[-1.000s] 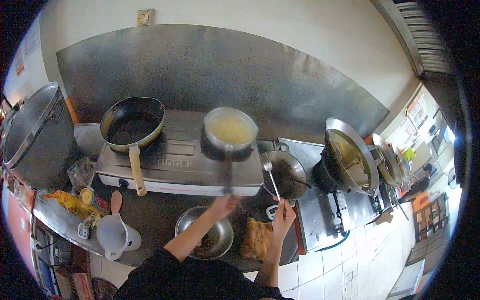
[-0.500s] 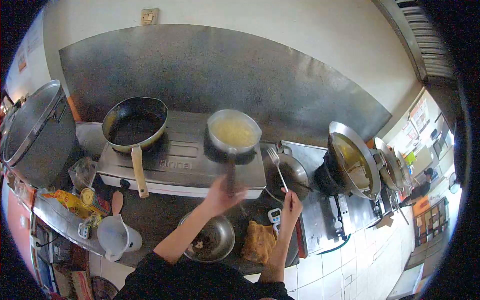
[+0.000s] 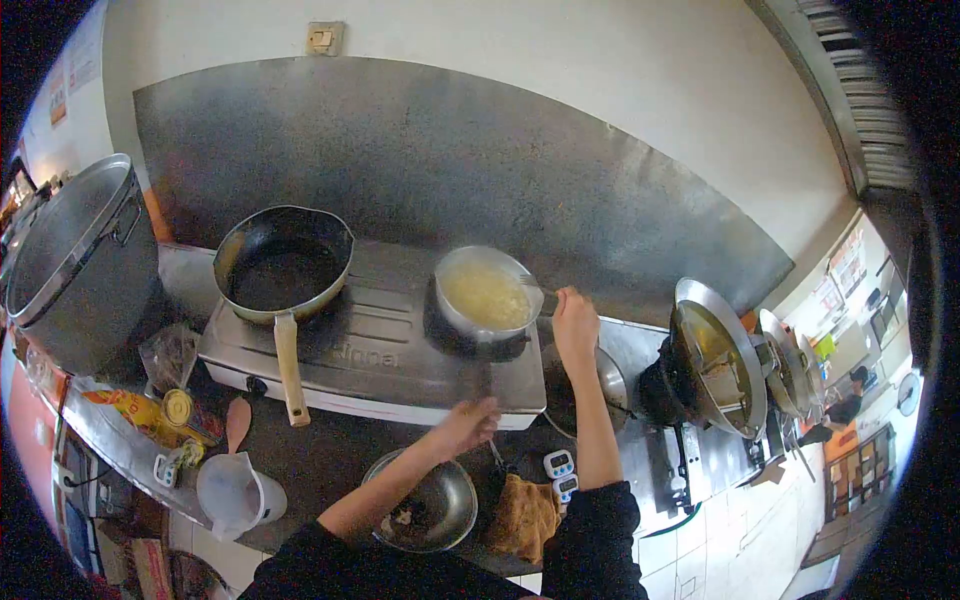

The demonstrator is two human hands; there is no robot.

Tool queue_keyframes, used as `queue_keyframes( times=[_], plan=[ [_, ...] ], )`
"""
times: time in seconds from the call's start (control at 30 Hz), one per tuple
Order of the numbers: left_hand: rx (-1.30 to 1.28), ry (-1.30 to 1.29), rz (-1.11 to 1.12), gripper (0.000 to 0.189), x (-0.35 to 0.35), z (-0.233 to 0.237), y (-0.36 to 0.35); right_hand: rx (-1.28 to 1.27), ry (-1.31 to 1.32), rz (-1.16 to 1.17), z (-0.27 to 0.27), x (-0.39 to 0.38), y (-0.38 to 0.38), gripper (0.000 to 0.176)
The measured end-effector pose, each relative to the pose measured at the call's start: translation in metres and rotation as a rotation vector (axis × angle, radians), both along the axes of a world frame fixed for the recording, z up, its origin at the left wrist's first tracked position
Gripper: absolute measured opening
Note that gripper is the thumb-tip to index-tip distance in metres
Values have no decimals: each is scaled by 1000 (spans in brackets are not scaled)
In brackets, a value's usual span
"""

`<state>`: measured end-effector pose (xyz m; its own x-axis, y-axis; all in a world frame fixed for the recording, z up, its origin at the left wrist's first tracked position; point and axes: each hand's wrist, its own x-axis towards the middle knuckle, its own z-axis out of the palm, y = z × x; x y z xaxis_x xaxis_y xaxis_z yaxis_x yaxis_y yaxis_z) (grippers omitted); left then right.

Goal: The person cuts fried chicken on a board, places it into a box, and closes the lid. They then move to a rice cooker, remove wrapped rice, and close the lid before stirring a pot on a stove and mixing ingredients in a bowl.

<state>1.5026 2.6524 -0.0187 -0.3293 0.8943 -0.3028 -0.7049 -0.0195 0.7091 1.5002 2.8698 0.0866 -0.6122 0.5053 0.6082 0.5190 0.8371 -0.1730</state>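
Note:
A small saucepan (image 3: 530,305) with bubbling, pale yellow contents (image 3: 482,295) sits on the right burner of the stove. My left hand (image 3: 468,428) is closed at the end of its dark handle (image 3: 484,372), which is blurred. Beyond the pan's right rim, my right hand (image 3: 576,325) grips a metal fork (image 3: 537,287), its tines over the pan's right side. Below my left forearm stands a metal bowl (image 3: 455,505) with dark and pale bits at the bottom. Close to it lie a brown cloth (image 3: 524,517) and two small white timers (image 3: 559,463).
A dark frying pan (image 3: 290,275) occupies the left burner of the stove (image 3: 370,385), its handle toward me. Farther left are a large pot (image 3: 85,290), a wooden spoon (image 3: 238,425) and a plastic jug (image 3: 240,495). A wok (image 3: 715,360) with oil stands right.
My right hand has moved up and forward, bringing the fork from upright beside the saucepan to its right rim. My left hand stays at the handle. The view has shifted slightly.

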Motion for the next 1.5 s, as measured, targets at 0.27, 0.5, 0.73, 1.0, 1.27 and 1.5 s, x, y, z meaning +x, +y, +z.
queue_keyframes(
  times=[0.27, 0.5, 0.73, 1.0, 1.27, 1.5],
  plan=[
    [24, -102, 55, 19, 5, 19, -4, -173, 27, 197, -53, -19, 46, 19],
    [120, -108, 8, 17, 1, 8, -3, -379, 72, 449, -29, -10, 32, 16],
    [125, 116, -30, 20, -3, -2, -1, -162, 72, 299, 8, -36, -8, 21],
    [118, -46, -40, 20, -1, 19, -8, 209, -379, 297, -25, -84, 4, 18],
    [201, 149, -9, 17, -3, 5, -5, 216, -525, 432, 35, -6, -23, 18],
    [200, -73, -8, 19, -1, 7, -5, 139, -522, 431, 65, 21, -30, 22]
  ],
)
